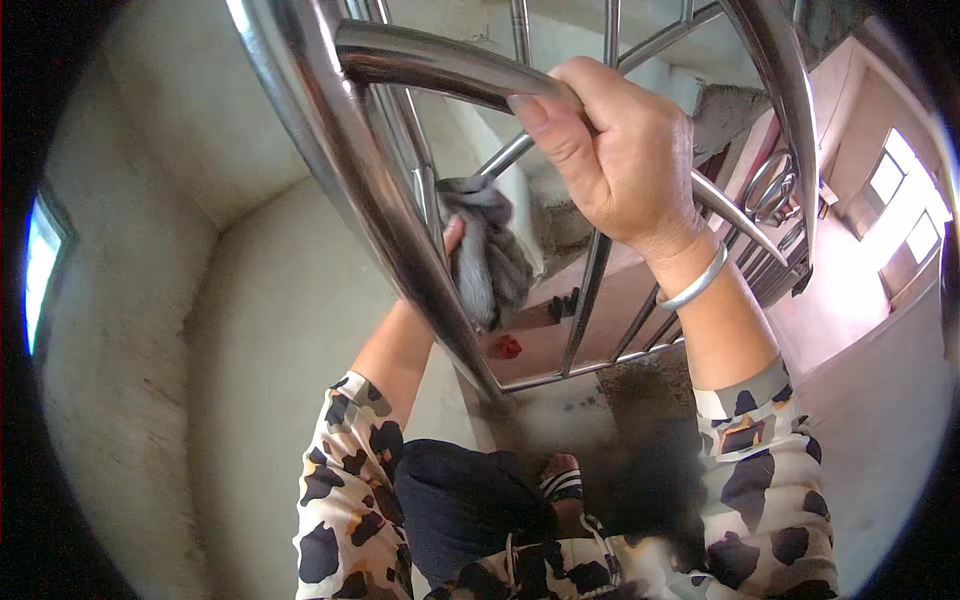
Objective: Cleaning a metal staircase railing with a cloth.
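A tubular stainless-steel stair railing (405, 255) rises in front of me, with a thick post at the left and a curved handrail (442, 67) near the top. My right hand (630, 150), with a silver bangle at the wrist, is wrapped around this handrail. Behind the thick post, my left hand (453, 234) grips a crumpled grey cloth (487, 262), which hangs beside the post and thin bars. The post hides most of that hand; only a finger or thumb shows. The cloth looks slightly blurred.
Thin metal balusters (589, 300) stand along a bottom rail. Concrete stairs and a landing lie beyond, with a small red thing (507, 346) and a dark thing on the lower floor. A plastered wall (277, 337) is at the left. Bright windows (900, 187) show at the right. My sandalled foot (561, 480) is below.
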The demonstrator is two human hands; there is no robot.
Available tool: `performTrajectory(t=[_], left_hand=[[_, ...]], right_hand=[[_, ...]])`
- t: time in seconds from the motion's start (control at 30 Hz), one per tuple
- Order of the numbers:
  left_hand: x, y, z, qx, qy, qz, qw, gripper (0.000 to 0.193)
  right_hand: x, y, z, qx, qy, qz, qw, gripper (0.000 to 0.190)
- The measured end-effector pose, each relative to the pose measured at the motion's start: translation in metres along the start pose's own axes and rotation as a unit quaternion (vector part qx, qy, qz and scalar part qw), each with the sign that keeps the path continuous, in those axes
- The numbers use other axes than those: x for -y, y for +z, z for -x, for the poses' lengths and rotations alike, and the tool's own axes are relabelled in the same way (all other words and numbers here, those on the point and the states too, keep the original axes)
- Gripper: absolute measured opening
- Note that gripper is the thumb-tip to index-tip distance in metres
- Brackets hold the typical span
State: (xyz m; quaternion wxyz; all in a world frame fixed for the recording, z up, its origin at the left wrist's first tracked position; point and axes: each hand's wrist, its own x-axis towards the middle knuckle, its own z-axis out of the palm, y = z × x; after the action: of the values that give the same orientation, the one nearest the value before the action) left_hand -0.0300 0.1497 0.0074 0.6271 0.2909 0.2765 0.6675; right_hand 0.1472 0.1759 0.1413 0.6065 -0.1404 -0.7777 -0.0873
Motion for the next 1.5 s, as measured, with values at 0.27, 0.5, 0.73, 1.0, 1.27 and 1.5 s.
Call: performTrajectory(t=[0.27,0.5,0.73,1.0,1.27,1.5], left_hand=[[0.001,-0.001,-0.023,-0.006,0.088,-0.01,0.996,0.047],[0.015,-0.031,-0.021,0.063,0.03,0.002,0.998,0.045],[-0.056,-0.043,0.007,-0.148,0.181,-0.16,0.959,0.033],[-0.137,0.054,0.042,-0.137,0.339,-0.329,0.871,0.027],[-0.083,0.007,0.053,-0.193,0.144,-0.37,0.897,0.03],[-0.019,-0.071,0.098,-0.082,0.041,-0.039,0.995,0.034]], right_hand=[[-0.005,0.005,0.005,-0.025,-0.028,0.003,0.999,0.034],[-0.009,0.006,0.004,-0.015,-0.006,-0.014,1.0,0.031],[-0.009,0.009,0.007,0.015,0.004,-0.035,0.999,0.031],[-0.01,0.002,0.011,0.014,0.008,-0.022,1.0,0.031],[-0.011,0.009,0.013,0.009,0.015,-0.021,1.0,0.032],[-0.014,0.008,0.019,-0.013,0.013,0.008,1.0,0.034]])
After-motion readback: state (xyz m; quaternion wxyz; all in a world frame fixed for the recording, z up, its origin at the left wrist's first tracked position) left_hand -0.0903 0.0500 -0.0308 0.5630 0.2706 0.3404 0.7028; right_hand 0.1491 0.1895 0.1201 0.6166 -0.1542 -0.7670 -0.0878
